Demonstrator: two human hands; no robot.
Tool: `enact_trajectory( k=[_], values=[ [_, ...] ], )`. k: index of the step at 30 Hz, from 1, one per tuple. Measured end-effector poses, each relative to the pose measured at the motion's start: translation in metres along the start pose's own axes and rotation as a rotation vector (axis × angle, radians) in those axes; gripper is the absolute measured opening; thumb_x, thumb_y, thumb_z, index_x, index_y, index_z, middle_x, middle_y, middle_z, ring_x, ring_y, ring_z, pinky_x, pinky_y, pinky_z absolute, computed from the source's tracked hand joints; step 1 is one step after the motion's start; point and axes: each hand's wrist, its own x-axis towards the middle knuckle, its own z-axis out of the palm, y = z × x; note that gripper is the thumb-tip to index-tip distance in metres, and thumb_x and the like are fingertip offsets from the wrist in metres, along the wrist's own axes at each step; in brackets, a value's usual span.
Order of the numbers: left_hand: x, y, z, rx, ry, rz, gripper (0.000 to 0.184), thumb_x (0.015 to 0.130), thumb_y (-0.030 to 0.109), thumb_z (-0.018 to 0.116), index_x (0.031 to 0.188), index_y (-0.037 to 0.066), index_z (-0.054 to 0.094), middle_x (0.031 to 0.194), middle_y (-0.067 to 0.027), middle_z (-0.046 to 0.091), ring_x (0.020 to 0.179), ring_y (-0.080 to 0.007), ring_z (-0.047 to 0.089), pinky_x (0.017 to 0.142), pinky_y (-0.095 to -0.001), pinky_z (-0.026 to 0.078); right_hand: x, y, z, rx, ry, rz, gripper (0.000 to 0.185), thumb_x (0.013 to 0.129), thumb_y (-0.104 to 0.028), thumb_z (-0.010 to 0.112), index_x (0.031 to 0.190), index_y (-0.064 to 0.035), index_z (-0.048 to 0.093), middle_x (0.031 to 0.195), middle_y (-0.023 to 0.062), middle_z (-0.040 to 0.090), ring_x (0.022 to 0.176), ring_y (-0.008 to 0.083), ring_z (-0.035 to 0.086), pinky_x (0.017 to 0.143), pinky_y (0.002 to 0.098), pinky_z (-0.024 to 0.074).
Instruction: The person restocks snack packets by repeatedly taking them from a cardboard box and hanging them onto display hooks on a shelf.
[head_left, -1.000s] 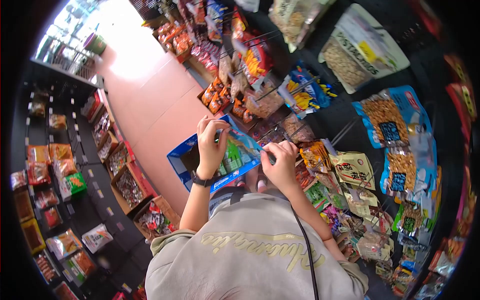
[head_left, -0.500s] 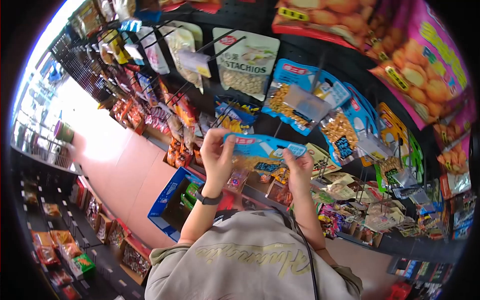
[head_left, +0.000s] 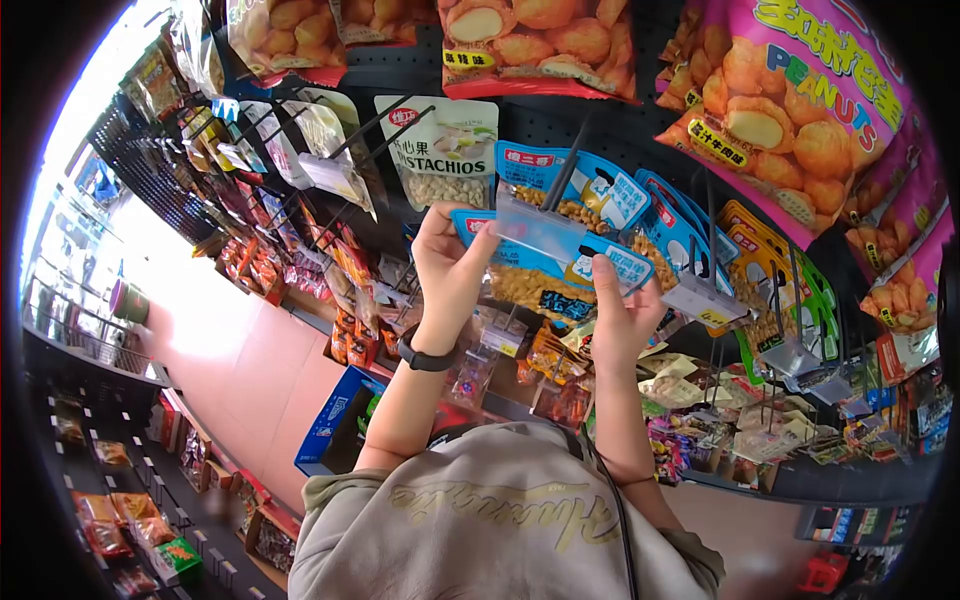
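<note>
A blue snack bag (head_left: pixel 535 283) with a clear lower window showing golden-brown pieces is stretched between my two hands. My left hand (head_left: pixel 452 268) pinches its upper left corner, thumb in front. On the upper right edge, my right hand (head_left: pixel 625 312) grips it, thumb on the front. A clear price-tag holder (head_left: pixel 540 225) at the end of a peg hook overlaps the bag's top edge. I cannot tell whether the hook passes through the bag's hole. Right behind, a similar blue bag (head_left: pixel 590 185) hangs on that hook.
A pistachio bag (head_left: pixel 440 150) hangs to the left, and large peanut bags (head_left: pixel 770 120) hang above right. More blue bags (head_left: pixel 690 235) hang beside my right hand on another hook. Below left stands a blue box (head_left: pixel 335 420) by the pink floor (head_left: pixel 240 370).
Both hands have raised the blue bag toward the rack, up to the price-tag holder. The camera view has shifted, so the hanging bags appear in different places.
</note>
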Motion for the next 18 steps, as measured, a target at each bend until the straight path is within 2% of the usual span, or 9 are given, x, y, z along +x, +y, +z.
enact_trajectory(
  k=[5,8,18],
  values=[
    [0.008,0.006,0.005,0.032,0.042,0.034,0.015,0.082,0.000,0.062,0.091,0.000,0.050,0.079,-0.0033,0.061,0.070,-0.0049,0.056,0.063,-0.0184,0.045,0.007,0.001,0.006,0.029,-0.011,-0.003,0.016,0.082,-0.012,0.067,0.094,-0.0035,0.061,0.088,0.0012,0.064,0.077,0.0054,0.055,0.072,0.0221,0.0424],
    [0.011,0.007,0.008,-0.007,0.056,0.036,0.016,0.082,0.001,0.063,0.091,0.000,0.050,0.078,-0.0035,0.061,0.069,-0.0052,0.056,0.063,-0.0184,0.045,0.009,-0.001,0.011,0.030,0.030,0.001,0.015,0.082,-0.011,0.067,0.092,-0.0031,0.059,0.085,0.0012,0.063,0.072,0.0039,0.055,0.064,0.0200,0.0432],
    [0.019,0.008,0.007,0.036,0.063,0.046,0.017,0.081,0.003,0.065,0.089,0.000,0.051,0.077,-0.0019,0.060,0.069,-0.0043,0.055,0.062,-0.0180,0.044,0.011,0.002,0.017,0.002,0.000,-0.063,0.014,0.083,-0.010,0.066,0.091,-0.0018,0.059,0.082,0.0007,0.063,0.069,0.0029,0.053,0.062,0.0193,0.0415]
  ],
)
